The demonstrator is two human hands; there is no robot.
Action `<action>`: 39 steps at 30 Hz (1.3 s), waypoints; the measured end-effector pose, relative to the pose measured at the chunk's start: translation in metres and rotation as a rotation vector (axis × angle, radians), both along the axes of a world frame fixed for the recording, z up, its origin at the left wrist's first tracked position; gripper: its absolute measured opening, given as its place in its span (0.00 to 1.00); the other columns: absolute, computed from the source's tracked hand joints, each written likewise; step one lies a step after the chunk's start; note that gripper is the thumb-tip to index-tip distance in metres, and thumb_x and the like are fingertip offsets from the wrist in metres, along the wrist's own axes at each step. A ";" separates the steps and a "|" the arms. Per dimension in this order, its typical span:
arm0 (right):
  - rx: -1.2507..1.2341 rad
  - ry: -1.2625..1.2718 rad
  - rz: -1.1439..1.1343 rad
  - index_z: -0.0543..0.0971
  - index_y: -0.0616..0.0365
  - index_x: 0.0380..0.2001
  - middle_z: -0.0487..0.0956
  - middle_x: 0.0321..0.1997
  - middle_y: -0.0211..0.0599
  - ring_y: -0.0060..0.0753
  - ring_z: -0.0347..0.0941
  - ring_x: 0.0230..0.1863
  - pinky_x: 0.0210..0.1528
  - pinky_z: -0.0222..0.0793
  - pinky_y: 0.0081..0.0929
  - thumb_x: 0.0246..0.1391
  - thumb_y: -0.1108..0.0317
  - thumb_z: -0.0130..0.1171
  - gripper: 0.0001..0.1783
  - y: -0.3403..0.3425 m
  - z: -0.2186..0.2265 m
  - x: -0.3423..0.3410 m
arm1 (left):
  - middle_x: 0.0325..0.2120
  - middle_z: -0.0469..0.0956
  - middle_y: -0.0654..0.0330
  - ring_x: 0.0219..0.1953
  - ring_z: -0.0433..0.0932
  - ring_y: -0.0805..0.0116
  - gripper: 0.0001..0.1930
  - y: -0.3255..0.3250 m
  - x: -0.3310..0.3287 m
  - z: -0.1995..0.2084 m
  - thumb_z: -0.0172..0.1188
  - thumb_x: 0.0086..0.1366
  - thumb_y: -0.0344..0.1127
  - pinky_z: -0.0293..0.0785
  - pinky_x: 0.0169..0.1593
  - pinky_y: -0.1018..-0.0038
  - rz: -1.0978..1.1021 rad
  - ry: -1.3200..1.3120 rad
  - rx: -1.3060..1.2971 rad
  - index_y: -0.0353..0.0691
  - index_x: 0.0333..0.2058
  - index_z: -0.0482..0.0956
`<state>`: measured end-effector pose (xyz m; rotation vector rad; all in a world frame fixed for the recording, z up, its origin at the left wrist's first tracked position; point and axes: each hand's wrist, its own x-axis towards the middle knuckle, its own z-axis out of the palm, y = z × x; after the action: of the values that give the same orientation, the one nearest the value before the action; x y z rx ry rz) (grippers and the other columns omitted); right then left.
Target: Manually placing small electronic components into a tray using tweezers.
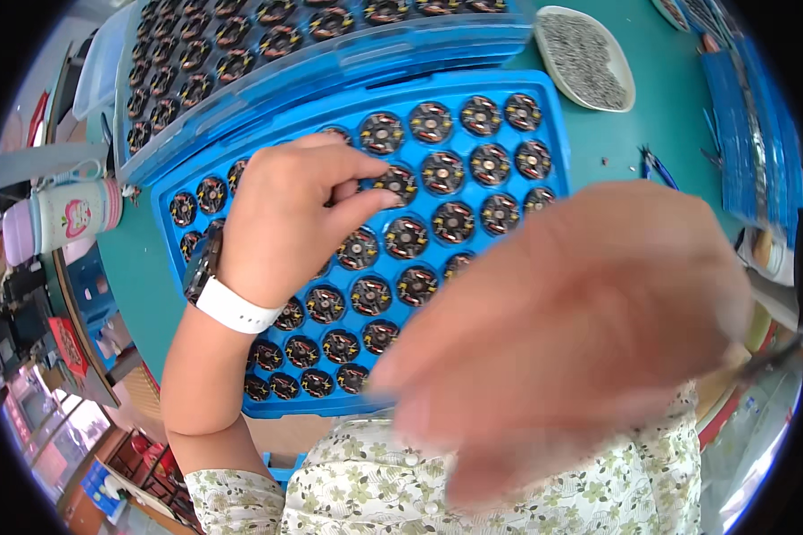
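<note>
A blue tray (558, 134) holds rows of round, dark coil-wound parts, each with a pale centre and small red and yellow bits. My left hand (299, 192) reaches over the tray, thumb and forefinger at the left rim of one coil-wound part (400, 183) in its pocket. Its other fingers curl beneath and are partly hidden. Large and smeared by motion, my right hand (589, 321) hangs close in front of the tray's lower right, covering several parts. Whether it holds anything I cannot make out.
Behind stands another blue tray (330, 67) of similar parts. A white dish (610, 108) at the far right contains many thin metal pieces (580, 58). Blue-handled pliers (660, 171) lie on the green tabletop (602, 147). Blue plastic packs (758, 134) stand right; a pink-and-white bottle (76, 214) sits left.
</note>
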<state>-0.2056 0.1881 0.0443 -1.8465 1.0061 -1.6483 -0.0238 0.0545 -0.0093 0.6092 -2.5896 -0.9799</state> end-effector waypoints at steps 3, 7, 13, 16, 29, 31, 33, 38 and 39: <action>-0.130 0.023 -0.133 0.85 0.59 0.29 0.85 0.36 0.38 0.30 0.81 0.26 0.29 0.74 0.24 0.52 0.71 0.69 0.03 0.024 0.030 0.028 | 0.18 0.73 0.58 0.20 0.73 0.63 0.11 0.008 -0.029 0.001 0.76 0.52 0.31 0.69 0.26 0.69 0.005 0.006 0.082 0.36 0.34 0.87; -0.312 -0.101 -0.113 0.82 0.57 0.26 0.83 0.33 0.34 0.26 0.78 0.23 0.26 0.70 0.21 0.51 0.71 0.68 0.04 0.103 0.038 -0.024 | 0.19 0.74 0.59 0.20 0.72 0.65 0.11 0.008 -0.004 0.004 0.76 0.53 0.32 0.69 0.26 0.69 0.069 -0.076 0.005 0.36 0.35 0.88; -0.550 -0.164 -0.227 0.77 0.54 0.22 0.80 0.29 0.27 0.21 0.73 0.17 0.21 0.64 0.17 0.48 0.70 0.67 0.07 0.099 0.073 0.015 | 0.19 0.75 0.59 0.20 0.73 0.66 0.11 0.010 -0.013 0.008 0.75 0.54 0.34 0.70 0.28 0.70 0.041 -0.051 0.008 0.36 0.35 0.88; -0.672 -0.250 -0.244 0.75 0.53 0.20 0.78 0.27 0.24 0.18 0.71 0.14 0.18 0.61 0.15 0.47 0.70 0.66 0.09 0.091 0.075 0.022 | 0.20 0.77 0.58 0.21 0.75 0.64 0.11 0.009 -0.018 0.007 0.75 0.54 0.35 0.72 0.29 0.68 0.005 -0.041 -0.044 0.37 0.35 0.88; 0.336 -0.124 -0.392 0.84 0.63 0.48 0.81 0.48 0.44 0.26 0.78 0.36 0.36 0.74 0.21 0.62 0.73 0.62 0.12 0.083 0.020 -0.016 | 0.21 0.78 0.60 0.22 0.74 0.69 0.13 0.000 -0.012 0.012 0.75 0.54 0.34 0.71 0.28 0.72 -0.010 -0.015 -0.096 0.38 0.38 0.88; 0.430 -0.118 -0.323 0.84 0.62 0.50 0.82 0.45 0.40 0.24 0.77 0.34 0.38 0.75 0.21 0.61 0.78 0.61 0.14 0.053 -0.002 -0.024 | 0.22 0.78 0.58 0.22 0.75 0.66 0.13 -0.006 -0.019 0.019 0.75 0.54 0.34 0.71 0.28 0.70 -0.014 -0.012 -0.080 0.38 0.38 0.88; 0.441 -0.030 -0.299 0.84 0.62 0.50 0.82 0.44 0.39 0.22 0.77 0.34 0.37 0.76 0.22 0.61 0.78 0.62 0.14 0.028 -0.025 -0.033 | 0.23 0.80 0.57 0.27 0.80 0.57 0.12 -0.012 -0.024 0.023 0.72 0.55 0.37 0.76 0.34 0.63 0.037 -0.073 -0.152 0.39 0.38 0.88; 0.707 -0.117 -0.220 0.84 0.64 0.47 0.81 0.39 0.31 0.18 0.76 0.31 0.30 0.69 0.16 0.63 0.74 0.61 0.11 -0.010 -0.036 -0.038 | 0.24 0.80 0.55 0.27 0.80 0.54 0.11 -0.022 -0.032 0.010 0.72 0.56 0.36 0.76 0.33 0.61 -0.008 -0.055 -0.162 0.40 0.37 0.88; 0.717 -0.115 -0.221 0.84 0.64 0.47 0.81 0.39 0.31 0.18 0.76 0.31 0.30 0.69 0.16 0.63 0.74 0.61 0.11 -0.013 -0.038 -0.039 | 0.24 0.80 0.55 0.28 0.80 0.53 0.11 -0.021 -0.033 0.008 0.72 0.55 0.36 0.76 0.33 0.60 0.005 -0.056 -0.151 0.40 0.36 0.88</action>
<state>-0.2448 0.1751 0.0062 -1.1845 1.5363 -1.2408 -0.0572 0.0331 -0.0009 0.6119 -2.6794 -0.7663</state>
